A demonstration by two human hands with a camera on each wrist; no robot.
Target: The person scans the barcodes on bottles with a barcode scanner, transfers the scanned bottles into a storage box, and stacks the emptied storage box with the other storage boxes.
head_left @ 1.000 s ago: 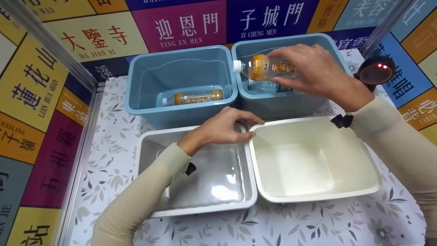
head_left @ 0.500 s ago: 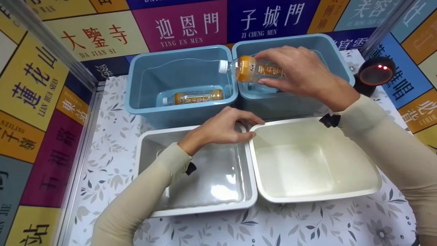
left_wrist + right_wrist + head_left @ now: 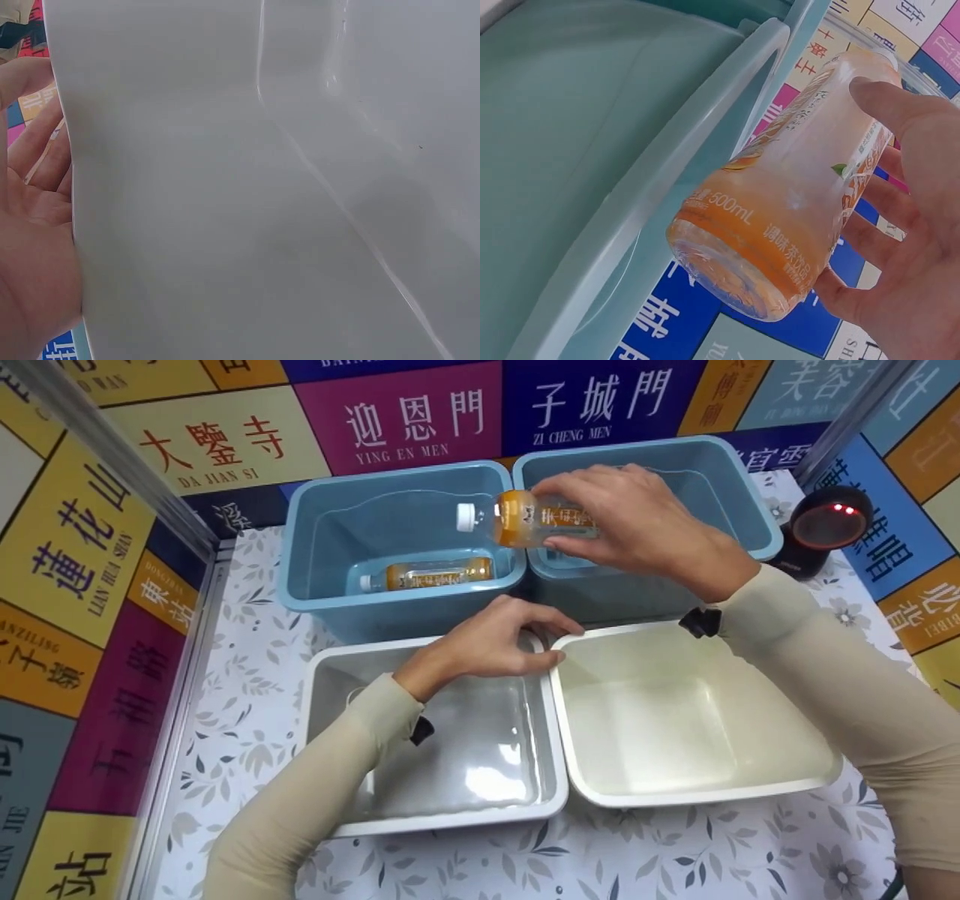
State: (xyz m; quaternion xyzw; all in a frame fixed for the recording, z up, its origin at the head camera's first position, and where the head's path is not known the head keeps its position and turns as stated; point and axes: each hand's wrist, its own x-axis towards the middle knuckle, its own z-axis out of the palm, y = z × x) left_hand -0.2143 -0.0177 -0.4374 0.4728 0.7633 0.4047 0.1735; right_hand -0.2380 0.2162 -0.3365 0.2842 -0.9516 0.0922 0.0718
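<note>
My right hand [image 3: 641,521] grips a clear plastic drink bottle [image 3: 516,519] with an orange label and white cap. The bottle lies on its side in the air, cap to the left, across the neighbouring rims of two blue bins. In the right wrist view, thumb and fingers wrap this tea drink bottle [image 3: 780,195], and its base faces the camera. A matching bottle [image 3: 439,574] lies on the floor of the left blue bin [image 3: 300,604]. My left hand [image 3: 495,641] rests with relaxed fingers over the grey-white bin's [image 3: 450,826] rim, fingertips at the cream bin's corner.
The cream bin [image 3: 697,795] stands in front of the right blue bin [image 3: 637,585]. A dark round device with red lights [image 3: 829,529] stands at the right. A patterned cloth [image 3: 622,855] covers the table, and printed panels [image 3: 405,420] enclose it.
My right hand has carried the bottle leftward from over the right blue bin, so its cap end is over the left blue bin. My left hand stays in place.
</note>
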